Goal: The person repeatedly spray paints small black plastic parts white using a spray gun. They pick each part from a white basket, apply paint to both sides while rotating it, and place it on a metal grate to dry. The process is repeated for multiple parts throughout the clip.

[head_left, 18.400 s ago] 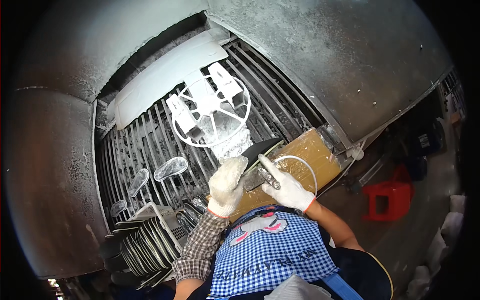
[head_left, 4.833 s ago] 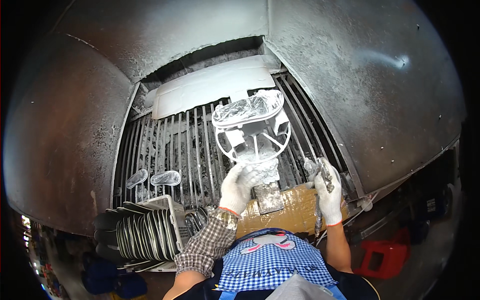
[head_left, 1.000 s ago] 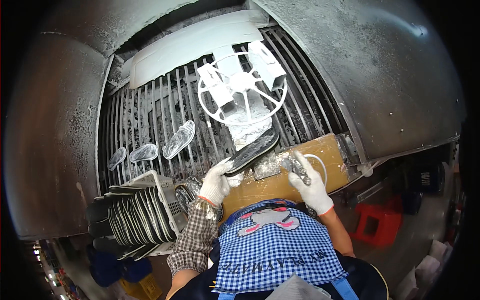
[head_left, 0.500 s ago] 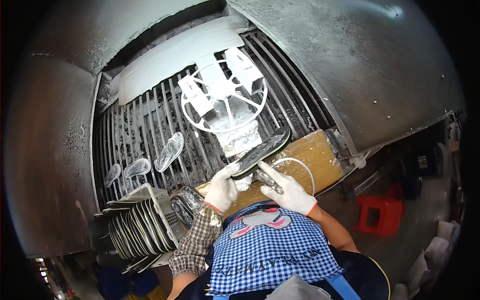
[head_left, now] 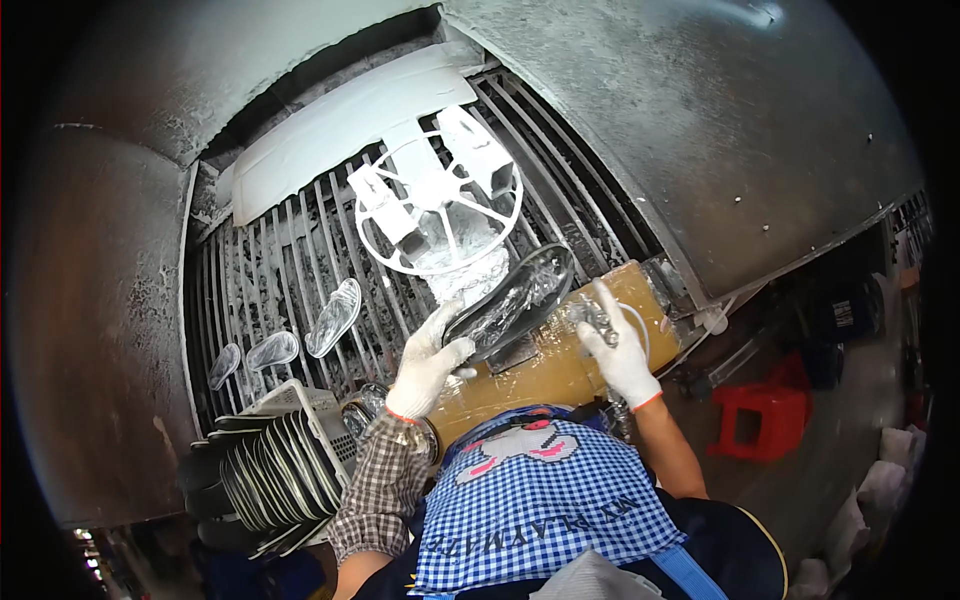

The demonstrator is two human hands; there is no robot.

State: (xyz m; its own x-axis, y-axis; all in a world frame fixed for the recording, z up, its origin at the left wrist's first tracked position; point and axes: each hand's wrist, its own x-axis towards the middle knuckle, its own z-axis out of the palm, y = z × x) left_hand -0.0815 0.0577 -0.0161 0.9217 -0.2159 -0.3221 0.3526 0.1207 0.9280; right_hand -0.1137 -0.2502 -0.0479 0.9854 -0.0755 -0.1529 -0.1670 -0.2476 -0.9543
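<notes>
In the head view, the dark sole [head_left: 535, 275], covered at least partly by shiny clear film [head_left: 500, 322], is held slantwise above the edge of a brown taped box [head_left: 625, 290], on the near side of the white spoked wheel [head_left: 447, 265]. The left hand [head_left: 425, 368] has its grip clamped on the sole's near left end, thumb over the film. The right hand [head_left: 620, 362] stands just beside the far end, index finger extended; its grip seems closed around a metallic tool [head_left: 592, 318].

To handle the film and sole well, the left grip should pinch the rim firmly and leave the film's broad face untouched. The sole is best kept level and clear of the wheel, and the tool's tip turned away so it cannot nick the film. The white hose [head_left: 643, 335] wants slack so that it does not tug.

The left fingers under the sole are hidden, as is its underside. Glare on the film makes its edges hard to trace. The glove covers most of the tool, and I cannot tell whether the right fingertips touch the sole.
</notes>
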